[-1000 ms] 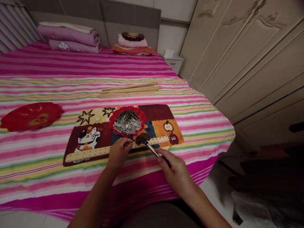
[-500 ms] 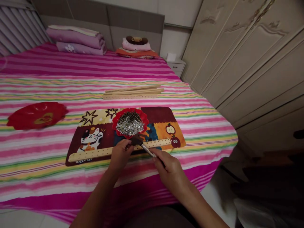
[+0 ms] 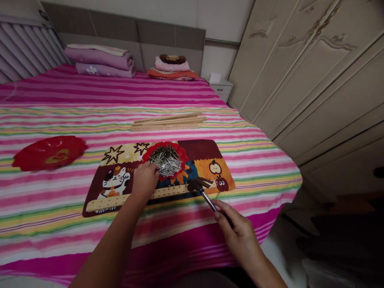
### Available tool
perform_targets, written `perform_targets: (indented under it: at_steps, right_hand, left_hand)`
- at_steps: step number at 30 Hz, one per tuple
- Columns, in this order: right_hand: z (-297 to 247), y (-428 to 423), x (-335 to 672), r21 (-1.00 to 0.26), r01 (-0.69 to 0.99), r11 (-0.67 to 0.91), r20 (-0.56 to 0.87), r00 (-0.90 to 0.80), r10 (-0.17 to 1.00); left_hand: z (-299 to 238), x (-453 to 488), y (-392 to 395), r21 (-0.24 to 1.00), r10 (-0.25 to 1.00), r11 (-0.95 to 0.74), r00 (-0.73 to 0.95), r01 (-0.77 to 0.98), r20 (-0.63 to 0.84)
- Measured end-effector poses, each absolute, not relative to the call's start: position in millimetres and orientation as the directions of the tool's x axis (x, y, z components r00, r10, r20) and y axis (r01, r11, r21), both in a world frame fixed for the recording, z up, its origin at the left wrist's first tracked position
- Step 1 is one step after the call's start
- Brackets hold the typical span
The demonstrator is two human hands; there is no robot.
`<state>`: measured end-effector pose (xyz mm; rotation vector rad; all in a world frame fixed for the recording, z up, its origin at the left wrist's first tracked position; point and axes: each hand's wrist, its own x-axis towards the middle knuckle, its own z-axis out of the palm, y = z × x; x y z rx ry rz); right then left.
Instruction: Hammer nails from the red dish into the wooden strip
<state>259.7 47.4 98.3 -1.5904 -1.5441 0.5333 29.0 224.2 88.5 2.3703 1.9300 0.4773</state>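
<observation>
The left hand point(image 3: 146, 178) reached to the near left edge of the red bowl point(image 3: 184, 153), its fingertips tucked over the rim; whether its grip was open or had closed on one of the nails point(image 3: 167, 161) could not be told, since the hand's own back covered the spot. The nails lay heaped in the bowl, too tangled to pick out singly

The right hand point(image 3: 239, 229) had its grip closed around the hammer point(image 3: 209, 201), hiding much of the dark handle. The dark hammer head was over the right part of the perforated wooden strip point(image 3: 166, 193), covering a stretch of it; contact between the two could not be judged. The left wrist hid another stretch

Strip and bowl sat on a printed mat point(image 3: 198, 149) upon the striped bed point(image 3: 45, 196). Farther off lay more wooden strips point(image 3: 168, 125), overlapping so that their number was unclear; a red dish point(image 3: 39, 155) lay to the left. Both forearms were cut off at the near edge, and the near right corner sank into shadow
</observation>
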Motion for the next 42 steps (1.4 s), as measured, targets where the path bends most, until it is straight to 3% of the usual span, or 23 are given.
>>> perform_targets:
  at_steps: [3, 6, 10, 13, 16, 19, 33, 36, 42]
  right_hand:
    - [96.7, 47.2, 259.7, -0.798, 0.593, 0.107, 0.239, 0.148, 0.96]
    - [95.3, 47.1, 260.0, -0.804, 0.585, 0.104, 0.229, 0.144, 0.963]
    - [93.0, 46.9, 259.9, -0.803, 0.585, 0.111, 0.243, 0.152, 0.958]
    - [92.4, 46.8, 258.6, -0.801, 0.588, 0.115, 0.25, 0.154, 0.956]
    - [94.1, 46.3, 257.2, -0.806, 0.581, 0.114, 0.246, 0.154, 0.957]
    - [95.9, 45.9, 256.4, -0.81, 0.575, 0.116, 0.241, 0.145, 0.96]
    - [91.4, 43.8, 253.8, -0.824, 0.557, 0.102, 0.198, 0.115, 0.973]
    - [89.8, 43.7, 253.5, -0.833, 0.546, 0.087, 0.187, 0.131, 0.974]
    - [87.2, 42.9, 253.9, -0.838, 0.539, 0.083, 0.173, 0.117, 0.978]
  left_hand:
    - [92.4, 34.9, 232.2, 0.068, 0.974, -0.203, 0.194, 0.977, 0.121]
    - [95.1, 35.7, 234.5, 0.069, 0.975, -0.213, 0.208, 0.975, 0.072]
    - [95.8, 26.7, 236.9, 0.357, 0.98, -0.198, 0.179, 0.913, 0.086]
    - [98.0, 19.6, 235.0, 0.606, 0.997, -0.076, 0.062, 0.792, 0.045]
    - [102.4, 16.7, 227.4, 0.848, 0.999, 0.033, 0.008, 0.528, -0.044]
    - [105.9, 16.4, 216.4, 0.955, 0.989, 0.147, -0.005, 0.258, -0.151]
    - [86.4, 7.8, 185.6, 0.934, 0.937, 0.349, 0.025, -0.078, -0.348]
    - [83.1, 9.9, 180.7, 0.941, 0.942, 0.335, -0.006, -0.056, -0.335]
    - [73.9, 14.8, 178.0, 0.951, 0.964, 0.261, -0.091, 0.165, -0.248]
